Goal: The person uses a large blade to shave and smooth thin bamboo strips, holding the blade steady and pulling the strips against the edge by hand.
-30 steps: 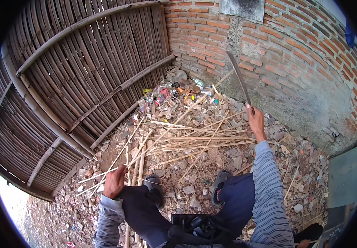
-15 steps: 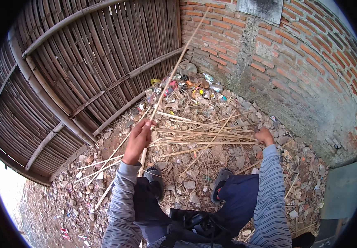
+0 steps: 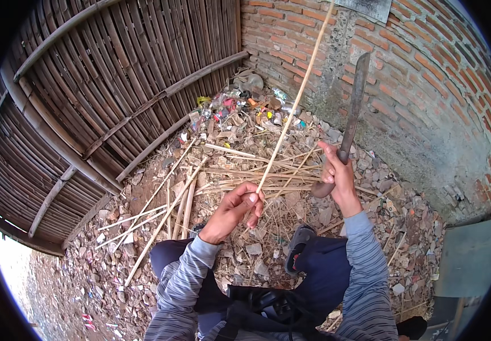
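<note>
Between thumb and fingers, my left hand [image 3: 235,211] pinches the lower end of a long pale bamboo strip [image 3: 292,113]. The strip slants up and to the right, past the top of the view. My right hand [image 3: 338,175] is wrapped round the brown handle of a machete [image 3: 354,111], index finger stretched toward the strip. Its dark, worn blade points upward, apart from the strip. Below my hands lies a loose pile of split bamboo strips [image 3: 239,173], with wider pieces [image 3: 188,203] beside my left hand.
Rubble and stones [image 3: 103,273] cover the ground. A slatted bamboo wall [image 3: 137,68] stands at left, a brick wall [image 3: 416,74] at right. Litter [image 3: 239,105] gathers in their corner. A grey sheet [image 3: 469,258] is at lower right. My shoe [image 3: 297,250] stands near the pile.
My right hand has risen from the pile with the machete, its blade now upright. My left hand has moved right and nearer to me, and the strip now leans further right.
</note>
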The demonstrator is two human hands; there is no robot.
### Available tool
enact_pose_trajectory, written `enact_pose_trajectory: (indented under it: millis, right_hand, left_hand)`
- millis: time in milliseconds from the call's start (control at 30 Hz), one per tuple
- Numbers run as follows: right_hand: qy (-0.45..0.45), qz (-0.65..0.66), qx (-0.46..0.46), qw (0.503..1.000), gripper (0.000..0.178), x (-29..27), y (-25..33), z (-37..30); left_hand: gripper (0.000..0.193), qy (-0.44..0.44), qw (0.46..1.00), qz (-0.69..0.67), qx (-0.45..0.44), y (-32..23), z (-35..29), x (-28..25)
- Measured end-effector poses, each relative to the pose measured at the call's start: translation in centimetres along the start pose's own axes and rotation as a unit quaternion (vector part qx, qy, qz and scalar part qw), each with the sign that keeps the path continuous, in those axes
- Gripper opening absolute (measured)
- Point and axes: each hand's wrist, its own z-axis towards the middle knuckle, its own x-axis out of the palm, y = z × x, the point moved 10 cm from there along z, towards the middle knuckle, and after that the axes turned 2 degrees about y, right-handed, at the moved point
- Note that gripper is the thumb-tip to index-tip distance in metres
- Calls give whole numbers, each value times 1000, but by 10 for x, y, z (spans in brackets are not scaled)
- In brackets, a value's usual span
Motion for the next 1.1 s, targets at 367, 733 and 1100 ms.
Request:
enact_pose_trajectory:
  millis: [367, 733, 1100]
  right_hand:
    - [81, -15, -25, 996, 27, 80, -10, -27]
    - [21, 3, -21, 1000, 23, 63, -19, -21]
    - [-8, -68, -66, 995, 23, 40, 7, -18]
  left_hand:
    - [20, 18, 997, 64, -32, 26, 5, 11]
    - [32, -10, 996, 82, -41, 37, 5, 14]
    - [26, -19, 987, 122, -107, 33, -4, -2]
